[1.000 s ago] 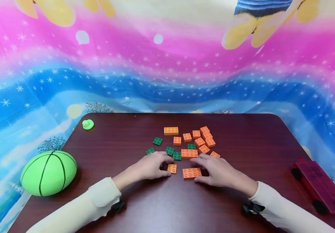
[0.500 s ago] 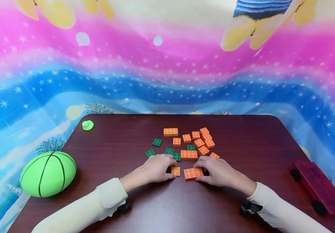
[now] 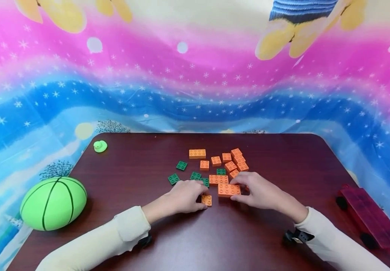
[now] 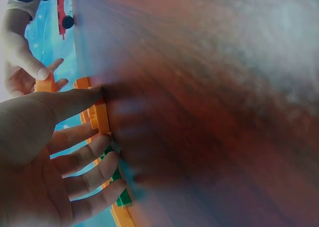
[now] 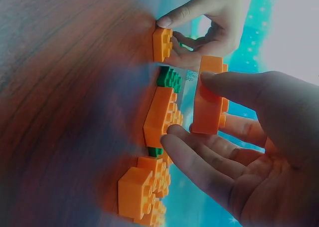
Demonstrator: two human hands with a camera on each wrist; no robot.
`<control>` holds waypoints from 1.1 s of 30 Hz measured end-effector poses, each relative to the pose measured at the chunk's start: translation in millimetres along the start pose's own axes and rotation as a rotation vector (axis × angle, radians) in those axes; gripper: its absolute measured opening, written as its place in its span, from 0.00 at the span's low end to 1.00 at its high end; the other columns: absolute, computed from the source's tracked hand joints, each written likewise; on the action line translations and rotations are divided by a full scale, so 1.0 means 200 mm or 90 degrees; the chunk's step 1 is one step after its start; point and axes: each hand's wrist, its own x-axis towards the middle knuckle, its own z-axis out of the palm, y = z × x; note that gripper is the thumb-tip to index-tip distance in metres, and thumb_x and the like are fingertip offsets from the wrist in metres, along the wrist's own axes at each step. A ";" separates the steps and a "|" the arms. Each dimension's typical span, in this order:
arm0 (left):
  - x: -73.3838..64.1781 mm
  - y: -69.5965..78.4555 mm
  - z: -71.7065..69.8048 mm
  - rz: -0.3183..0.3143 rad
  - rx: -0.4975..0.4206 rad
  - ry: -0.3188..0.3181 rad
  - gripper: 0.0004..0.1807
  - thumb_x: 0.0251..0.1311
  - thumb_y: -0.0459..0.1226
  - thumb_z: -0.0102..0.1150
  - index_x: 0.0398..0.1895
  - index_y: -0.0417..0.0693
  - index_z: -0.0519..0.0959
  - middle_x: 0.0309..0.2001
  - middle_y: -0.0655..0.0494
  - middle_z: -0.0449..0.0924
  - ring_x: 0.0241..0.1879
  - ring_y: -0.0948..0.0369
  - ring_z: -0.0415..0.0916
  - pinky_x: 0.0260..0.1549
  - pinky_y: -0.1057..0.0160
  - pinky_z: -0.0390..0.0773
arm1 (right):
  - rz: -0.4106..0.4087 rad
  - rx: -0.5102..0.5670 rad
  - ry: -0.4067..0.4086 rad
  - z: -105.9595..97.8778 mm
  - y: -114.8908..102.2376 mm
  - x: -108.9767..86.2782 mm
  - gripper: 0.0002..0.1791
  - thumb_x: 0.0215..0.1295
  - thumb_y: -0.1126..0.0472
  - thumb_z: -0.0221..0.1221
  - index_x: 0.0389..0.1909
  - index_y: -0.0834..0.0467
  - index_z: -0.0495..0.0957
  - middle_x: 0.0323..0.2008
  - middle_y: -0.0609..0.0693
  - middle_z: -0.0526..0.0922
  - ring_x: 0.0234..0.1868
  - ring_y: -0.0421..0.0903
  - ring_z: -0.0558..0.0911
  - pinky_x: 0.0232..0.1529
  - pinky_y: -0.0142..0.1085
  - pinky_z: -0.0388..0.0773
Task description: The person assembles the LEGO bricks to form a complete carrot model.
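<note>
My right hand (image 3: 261,190) pinches a long orange toy brick (image 3: 228,190) between thumb and fingers. In the right wrist view this long brick (image 5: 208,102) is raised off the table, its studs turned toward my palm. My left hand (image 3: 186,197) holds a small light-orange square brick (image 3: 207,200) at its left side, the thumb at the near edge. That small brick (image 5: 162,45) sits down on the table in the right wrist view. Just beyond the raised brick lies another long orange brick (image 3: 218,179). A green brick (image 3: 205,182) is partly hidden behind my left fingers.
Several orange bricks (image 3: 230,166) cluster behind my right hand, with a lighter long brick (image 3: 197,153) farther back. Loose green bricks (image 3: 181,165) lie left. A green ball (image 3: 54,203) and small duck (image 3: 100,146) are at the left, a red toy vehicle (image 3: 372,216) right.
My left hand has slid right with the small brick, then stayed nearly still. My right hand has taken hold of the long orange brick and lifted it up and away from the near side.
</note>
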 end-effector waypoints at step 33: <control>-0.08 -0.09 -0.03 -0.014 -0.149 -0.018 0.21 0.58 0.52 0.71 0.54 0.58 0.86 0.53 0.64 0.85 0.49 0.64 0.80 0.44 0.58 0.81 | -0.047 0.027 -0.027 0.21 -0.17 0.16 0.14 0.64 0.48 0.70 0.46 0.49 0.85 0.42 0.40 0.87 0.41 0.33 0.82 0.40 0.32 0.80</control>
